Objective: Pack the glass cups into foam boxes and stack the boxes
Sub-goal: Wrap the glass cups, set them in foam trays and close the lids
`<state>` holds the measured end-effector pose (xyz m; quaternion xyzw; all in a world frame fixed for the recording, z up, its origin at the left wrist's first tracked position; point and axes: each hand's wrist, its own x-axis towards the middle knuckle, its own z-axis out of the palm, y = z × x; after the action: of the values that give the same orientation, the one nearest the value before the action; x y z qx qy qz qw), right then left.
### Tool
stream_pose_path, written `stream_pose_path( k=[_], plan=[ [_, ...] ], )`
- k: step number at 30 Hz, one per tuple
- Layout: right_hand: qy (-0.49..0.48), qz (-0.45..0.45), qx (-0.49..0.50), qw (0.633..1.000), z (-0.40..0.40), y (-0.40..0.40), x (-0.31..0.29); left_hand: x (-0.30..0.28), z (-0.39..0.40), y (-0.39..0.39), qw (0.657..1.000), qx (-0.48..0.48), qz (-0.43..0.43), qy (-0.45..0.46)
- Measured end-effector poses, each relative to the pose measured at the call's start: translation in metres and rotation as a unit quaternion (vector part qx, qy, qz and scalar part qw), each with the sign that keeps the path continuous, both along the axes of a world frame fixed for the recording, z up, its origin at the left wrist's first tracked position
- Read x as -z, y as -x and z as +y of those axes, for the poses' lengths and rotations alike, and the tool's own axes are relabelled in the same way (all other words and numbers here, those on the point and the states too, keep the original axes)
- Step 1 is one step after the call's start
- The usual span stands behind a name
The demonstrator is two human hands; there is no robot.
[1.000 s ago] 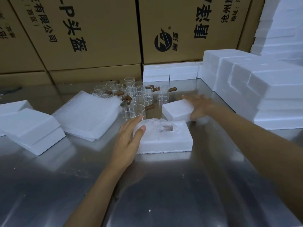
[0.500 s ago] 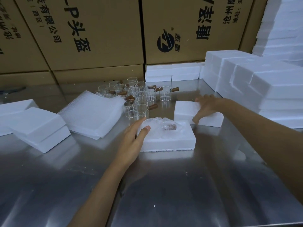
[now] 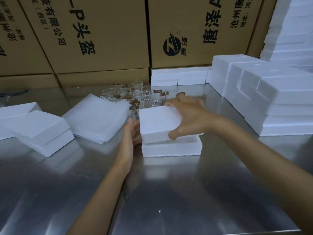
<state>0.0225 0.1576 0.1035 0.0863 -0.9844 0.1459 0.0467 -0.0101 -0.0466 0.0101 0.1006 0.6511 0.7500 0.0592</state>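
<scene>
While I'm watching the feed, the left hand [image 3: 131, 131] is pressing flat, fingers straight, against the foam box base [image 3: 171, 149] so it isn't sliding. Right hand [image 3: 189, 116] is gripping the foam lid [image 3: 158, 123], tilting it over the base, probably for closing. Glass cups [image 3: 140, 97] are sitting just behind on the steel table [image 3: 169, 192].

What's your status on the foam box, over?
Right hand grips foam lid, tilted over foam base, not seated. Left hand steadies the left side. Loose glass cups close behind; nothing blocking.
</scene>
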Motion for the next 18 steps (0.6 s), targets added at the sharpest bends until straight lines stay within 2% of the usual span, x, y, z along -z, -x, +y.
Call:
stream_pose_path(
  k=[4, 7, 18],
  plan=[
    [0.019, -0.06, 0.028, 0.998, -0.002, 0.007, 0.014, 0.0, -0.001, 0.0, 0.999, 0.037, -0.011, 0.011],
    [0.011, -0.051, 0.035, 0.998, -0.001, 0.008, 0.02, 0.003, -0.002, 0.001, 0.997, 0.067, -0.024, 0.022],
    [-0.017, -0.104, 0.027, 0.994, 0.004, 0.012, 0.023, 0.002, 0.0, 0.007, 0.995, 0.023, -0.032, 0.093]
  ],
)
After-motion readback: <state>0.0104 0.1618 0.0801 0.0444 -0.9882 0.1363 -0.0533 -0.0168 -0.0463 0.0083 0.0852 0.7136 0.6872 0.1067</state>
